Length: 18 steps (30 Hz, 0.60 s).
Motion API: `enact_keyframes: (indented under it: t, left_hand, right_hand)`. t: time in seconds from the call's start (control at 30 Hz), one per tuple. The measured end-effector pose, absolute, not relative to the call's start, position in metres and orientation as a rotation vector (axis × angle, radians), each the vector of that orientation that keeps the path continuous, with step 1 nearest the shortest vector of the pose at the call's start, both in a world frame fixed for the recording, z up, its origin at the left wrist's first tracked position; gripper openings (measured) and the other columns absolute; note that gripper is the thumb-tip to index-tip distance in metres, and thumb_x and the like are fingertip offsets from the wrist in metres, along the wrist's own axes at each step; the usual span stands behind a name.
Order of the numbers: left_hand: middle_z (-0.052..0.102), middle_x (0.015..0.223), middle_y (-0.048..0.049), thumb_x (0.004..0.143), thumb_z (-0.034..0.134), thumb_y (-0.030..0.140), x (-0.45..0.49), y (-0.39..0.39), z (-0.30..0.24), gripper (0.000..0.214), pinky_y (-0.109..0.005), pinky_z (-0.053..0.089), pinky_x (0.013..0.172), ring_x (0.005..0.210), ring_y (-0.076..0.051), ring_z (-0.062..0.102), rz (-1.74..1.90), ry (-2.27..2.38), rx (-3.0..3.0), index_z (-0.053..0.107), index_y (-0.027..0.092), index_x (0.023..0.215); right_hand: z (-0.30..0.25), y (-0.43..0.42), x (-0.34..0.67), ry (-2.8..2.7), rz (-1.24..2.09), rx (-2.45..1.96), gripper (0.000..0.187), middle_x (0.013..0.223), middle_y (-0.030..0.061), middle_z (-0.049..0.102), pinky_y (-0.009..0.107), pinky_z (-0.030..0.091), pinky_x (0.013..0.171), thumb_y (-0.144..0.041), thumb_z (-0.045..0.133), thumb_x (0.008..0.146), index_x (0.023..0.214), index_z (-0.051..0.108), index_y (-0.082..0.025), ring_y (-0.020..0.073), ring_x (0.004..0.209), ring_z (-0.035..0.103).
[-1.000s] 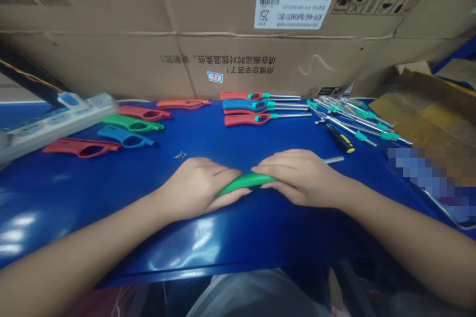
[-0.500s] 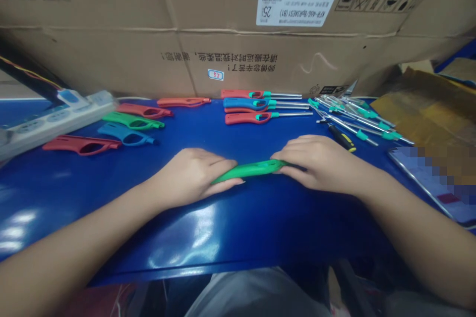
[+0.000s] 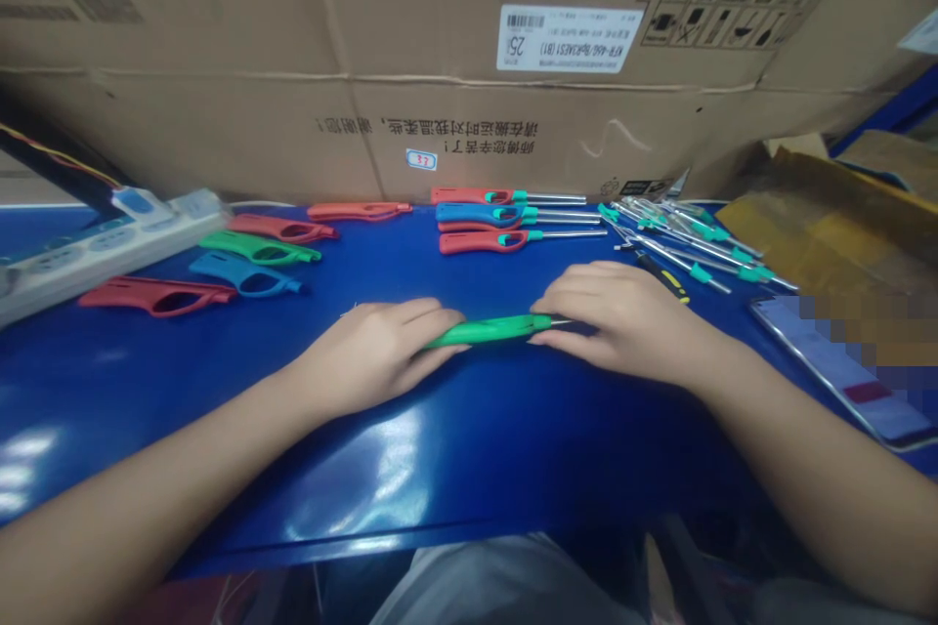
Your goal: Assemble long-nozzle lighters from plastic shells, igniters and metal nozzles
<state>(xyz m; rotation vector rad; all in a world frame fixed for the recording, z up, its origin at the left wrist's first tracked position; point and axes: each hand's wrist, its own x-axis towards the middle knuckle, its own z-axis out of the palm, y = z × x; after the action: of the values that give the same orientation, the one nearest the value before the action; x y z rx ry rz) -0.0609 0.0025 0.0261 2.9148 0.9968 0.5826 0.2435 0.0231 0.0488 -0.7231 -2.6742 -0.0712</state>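
A green plastic lighter body lies lengthwise on the blue table between my hands. My left hand is closed round its left end. My right hand is closed over its right end, where a thin metal tip shows under the fingers. Beyond them lie three assembled lighters in red and blue with metal tubes. To the right is a heap of metal tubes with teal collars.
Empty handle shells in red, green and blue lie at the left, by a white power strip. A black-and-yellow screwdriver lies behind my right hand. A phone rests at the right. Cardboard boxes wall the back.
My right hand slid to the right along the green lighter body, uncovering more of it. Both hands and the body moved slightly farther from me.
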Motion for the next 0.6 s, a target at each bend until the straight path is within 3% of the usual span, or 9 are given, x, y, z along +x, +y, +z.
enact_keyframes:
  t: [0.2,0.43,0.6]
  left_hand:
    - [0.072,0.092,-0.0029,0.105,0.054,0.033,-0.061,0.002,0.024,0.024,-0.026,0.051,0.064,0.074,-0.016,0.070,0.654,0.977,2.943,0.068,0.016,0.113]
    - [0.072,0.090,-0.0017,0.105,0.054,0.033,-0.058,-0.002,0.017,0.022,-0.025,0.050,0.063,0.072,-0.015,0.070,0.645,0.976,2.863,0.068,0.018,0.112]
    - [0.072,0.092,-0.0032,0.105,0.053,0.034,-0.059,0.002,0.017,0.024,-0.026,0.052,0.067,0.078,-0.017,0.072,0.580,1.002,2.830,0.069,0.017,0.112]
  right_hand:
    - [0.042,0.024,0.237,-2.654,-0.076,-0.658,0.018,0.095,0.0072,0.074,0.033,0.043,0.077,-0.030,0.061,0.102,0.102,0.070,-0.015,0.0205,0.086,0.065]
    - [0.031,0.017,0.228,-2.638,-0.286,-0.694,0.027,0.075,0.0042,0.063,0.035,0.033,0.064,-0.025,0.053,0.102,0.082,0.067,-0.016,0.0195,0.068,0.054]
    - [0.029,0.025,0.231,-2.643,-0.038,-0.754,0.018,0.090,0.0031,0.072,0.034,0.040,0.075,-0.032,0.060,0.102,0.098,0.069,-0.017,0.0196,0.080,0.062]
